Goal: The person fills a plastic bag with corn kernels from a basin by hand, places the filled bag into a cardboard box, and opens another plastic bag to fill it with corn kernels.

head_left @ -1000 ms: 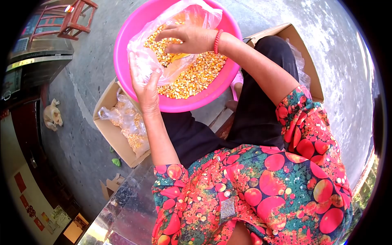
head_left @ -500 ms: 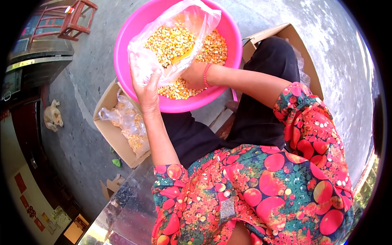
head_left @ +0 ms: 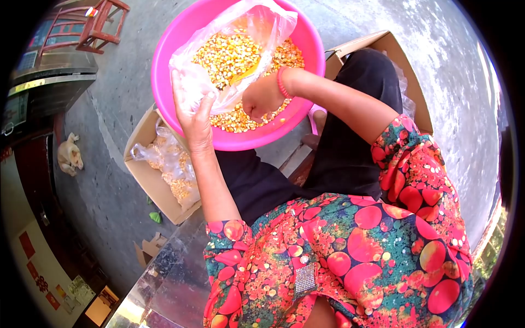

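Left hand [head_left: 193, 123] gripping a translucent white plastic bag [head_left: 192, 82] of yellow corn kernels [head_left: 227, 57] inside a round pink plastic basin [head_left: 162, 71]; right hand [head_left: 265, 97] over loose kernels [head_left: 234, 121], its grip indeterminable.

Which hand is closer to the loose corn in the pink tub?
Right. The right hand is at the loose corn; the left hand grips the plastic bag beside it.

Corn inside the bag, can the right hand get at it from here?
Probably yes: the bag gapes open, its corn shows uncovered, and the right hand is close by. Only the bag's near edge seems to lie between.
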`<act>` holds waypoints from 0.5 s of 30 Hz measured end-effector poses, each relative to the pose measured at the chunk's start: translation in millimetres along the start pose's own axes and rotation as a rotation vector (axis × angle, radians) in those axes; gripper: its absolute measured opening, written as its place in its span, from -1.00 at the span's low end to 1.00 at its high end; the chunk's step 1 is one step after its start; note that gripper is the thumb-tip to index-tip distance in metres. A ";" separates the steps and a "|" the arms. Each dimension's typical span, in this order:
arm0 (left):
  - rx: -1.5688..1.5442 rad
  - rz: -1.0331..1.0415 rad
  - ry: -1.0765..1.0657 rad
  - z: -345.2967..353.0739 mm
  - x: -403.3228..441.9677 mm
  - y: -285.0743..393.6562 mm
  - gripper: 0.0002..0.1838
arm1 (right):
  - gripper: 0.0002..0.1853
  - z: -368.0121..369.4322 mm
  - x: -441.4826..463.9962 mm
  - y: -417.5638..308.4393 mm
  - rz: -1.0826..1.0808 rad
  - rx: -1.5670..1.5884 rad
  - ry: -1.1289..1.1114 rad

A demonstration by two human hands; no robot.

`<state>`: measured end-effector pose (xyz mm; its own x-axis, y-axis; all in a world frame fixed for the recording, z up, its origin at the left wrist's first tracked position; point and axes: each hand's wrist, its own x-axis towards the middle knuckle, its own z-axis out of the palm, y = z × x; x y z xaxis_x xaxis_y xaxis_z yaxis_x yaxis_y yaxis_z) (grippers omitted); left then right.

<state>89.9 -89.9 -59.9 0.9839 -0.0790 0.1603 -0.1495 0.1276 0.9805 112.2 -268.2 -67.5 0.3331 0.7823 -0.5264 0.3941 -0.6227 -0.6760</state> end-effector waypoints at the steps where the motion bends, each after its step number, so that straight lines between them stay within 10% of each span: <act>1: 0.005 0.002 0.001 0.0 0.0 0.2 -0.10 | -0.83 -5.4 -3.8 1.3 -0.066 0.127 -0.002; 7: 0.016 0.006 0.004 0.4 -0.6 0.8 -0.12 | -0.81 -43.4 -23.4 2.4 -0.176 0.343 0.296; 10: 0.007 -0.012 0.010 1.5 -0.4 2.1 -0.12 | -0.74 -42.5 -19.0 10.6 -0.160 0.577 0.812; 12: 0.005 -0.008 0.010 2.0 -0.6 2.8 -0.12 | -0.70 -42.9 -13.5 27.7 -0.284 -0.386 1.341; 14: 0.000 -0.004 0.009 2.5 -0.7 2.7 -0.12 | -0.72 -43.7 -30.0 33.6 -0.241 -0.320 1.208; 15: -0.014 -0.012 0.008 2.3 -1.0 2.7 -0.12 | -0.75 -46.2 -44.4 19.5 -0.095 0.050 0.760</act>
<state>88.3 -91.7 -57.2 0.9864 -0.0725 0.1476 -0.1364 0.1406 0.9806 144.7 -315.9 -33.6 0.8043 0.5938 0.0223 0.4175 -0.5380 -0.7323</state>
